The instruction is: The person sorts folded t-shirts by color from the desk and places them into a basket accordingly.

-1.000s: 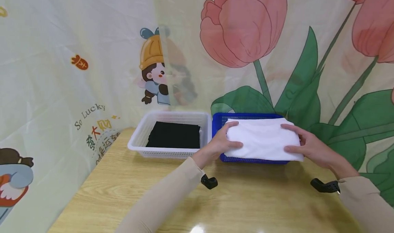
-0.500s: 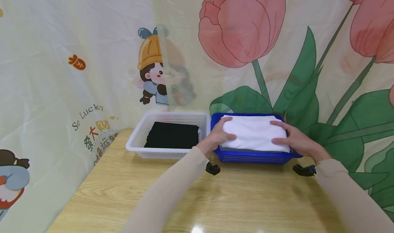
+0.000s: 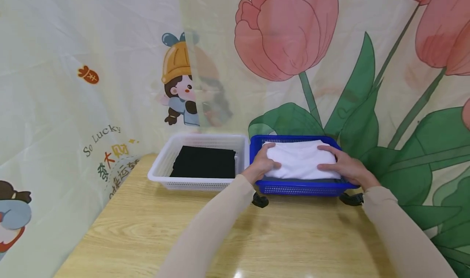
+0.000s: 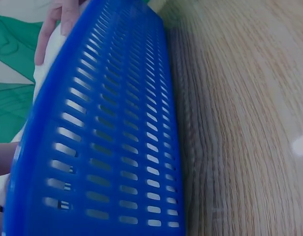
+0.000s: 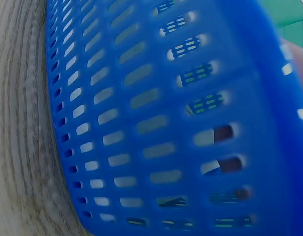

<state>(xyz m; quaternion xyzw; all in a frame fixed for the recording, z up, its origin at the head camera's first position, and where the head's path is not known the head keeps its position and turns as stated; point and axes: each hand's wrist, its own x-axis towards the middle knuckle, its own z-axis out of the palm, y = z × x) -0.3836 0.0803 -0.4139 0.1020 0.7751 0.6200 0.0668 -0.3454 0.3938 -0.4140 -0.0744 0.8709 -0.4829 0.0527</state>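
Observation:
A folded white cloth [image 3: 299,160] lies within the rim of the blue plastic basket [image 3: 301,187], over something grey that shows along its front edge. My left hand [image 3: 261,162] grips the cloth's left end, thumb on the near side and fingers toward the back. At the opposite end my right hand [image 3: 345,166] holds it the same way. Both wrist views are mostly filled by the basket's slotted wall [image 4: 107,132]; in the left one, part of the white cloth [image 4: 45,64] and some fingers show past the rim.
A white plastic basket [image 3: 198,183] stands directly left of the blue one, with folded black cloth [image 3: 205,162] inside. Both rest on a wood-grain table [image 3: 147,229]. Behind them hangs a printed curtain [image 3: 128,45] with tulips and cartoon figures.
Both hands have brought the white cloth left and down, from above the blue basket to inside its rim. The hands have moved slightly closer together. The white basket has stayed put.

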